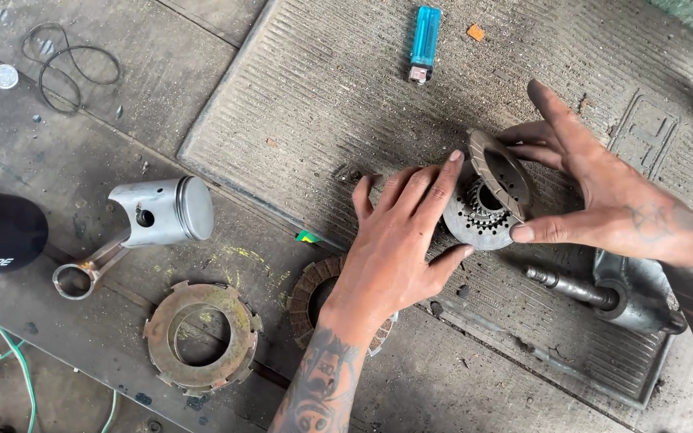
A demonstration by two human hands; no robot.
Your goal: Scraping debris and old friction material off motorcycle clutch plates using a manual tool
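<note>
My left hand rests on the ribbed rubber mat, its fingertips touching the rim of a round toothed clutch hub. My right hand comes in from the right and holds a ring-shaped friction disc tilted over the hub, thumb under it and fingers behind it. Under my left wrist a stack of brown friction discs is partly hidden.
A piston with connecting rod lies at the left, a rusty notched steel ring below it. A blue lighter lies at the top, a crank shaft piece at the right, rubber O-rings at the top left.
</note>
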